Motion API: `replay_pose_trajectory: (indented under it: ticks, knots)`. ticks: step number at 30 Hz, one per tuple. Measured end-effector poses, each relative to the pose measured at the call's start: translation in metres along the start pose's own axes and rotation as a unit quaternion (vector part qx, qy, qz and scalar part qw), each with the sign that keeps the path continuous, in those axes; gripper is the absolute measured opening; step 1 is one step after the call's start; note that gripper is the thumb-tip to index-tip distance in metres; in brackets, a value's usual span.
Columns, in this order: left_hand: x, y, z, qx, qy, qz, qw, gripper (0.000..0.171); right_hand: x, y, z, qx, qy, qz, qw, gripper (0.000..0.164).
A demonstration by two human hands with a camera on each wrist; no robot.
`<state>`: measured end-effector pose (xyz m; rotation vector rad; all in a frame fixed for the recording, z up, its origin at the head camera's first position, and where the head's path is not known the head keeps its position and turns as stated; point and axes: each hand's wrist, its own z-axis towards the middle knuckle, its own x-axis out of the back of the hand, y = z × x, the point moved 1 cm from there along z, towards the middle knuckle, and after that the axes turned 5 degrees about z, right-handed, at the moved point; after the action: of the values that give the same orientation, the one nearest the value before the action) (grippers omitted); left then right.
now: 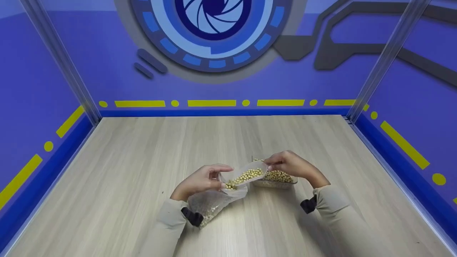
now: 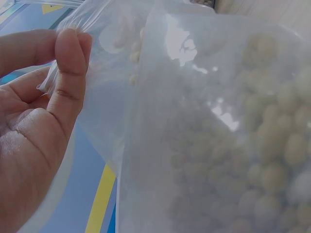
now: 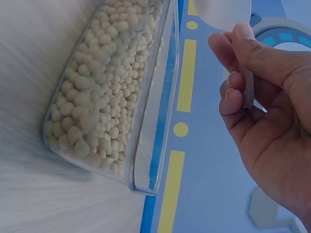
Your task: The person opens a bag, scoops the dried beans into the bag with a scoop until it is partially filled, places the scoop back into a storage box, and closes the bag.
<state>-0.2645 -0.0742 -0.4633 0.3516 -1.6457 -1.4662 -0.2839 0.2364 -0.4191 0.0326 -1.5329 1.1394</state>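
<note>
My left hand point(image 1: 201, 181) pinches the edge of a clear plastic bag point(image 1: 210, 203). In the left wrist view, soybeans point(image 2: 272, 160) lie inside the bag point(image 2: 150, 97), blurred by the film. The thumb and fingers of my right hand point(image 1: 294, 165) grip the handle of a translucent white scoop point(image 1: 256, 165), seen at close range in the right wrist view point(image 3: 245, 90). Soybeans point(image 1: 250, 174) fill part of the scoop, which tilts down to the left with its front end at the bag's mouth. Beneath the right hand stands a clear box point(image 1: 276, 185) of soybeans point(image 3: 112, 82).
All of this is on or over a light wood table point(image 1: 142, 153). A blue wall point(image 1: 89, 64) with yellow marks rises behind it, and side panels with metal posts point(image 1: 389, 60) flank it. Tiny dark specks lie on the tabletop.
</note>
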Motion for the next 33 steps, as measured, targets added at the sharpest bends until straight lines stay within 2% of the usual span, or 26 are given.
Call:
replay_pose_trajectory:
  ticks: [14, 33]
  knots:
    - [0.000, 0.001, -0.001, -0.001, -0.008, -0.014, 0.9999, 0.055, 0.004, -0.009, 0.003, 0.007, -0.005, -0.032, 0.999, 0.023]
    - [0.003, 0.004, -0.001, -0.001, -0.017, -0.023, 0.9996, 0.055, 0.009, -0.015, 0.008, 0.030, -0.013, -0.049, 0.998, 0.021]
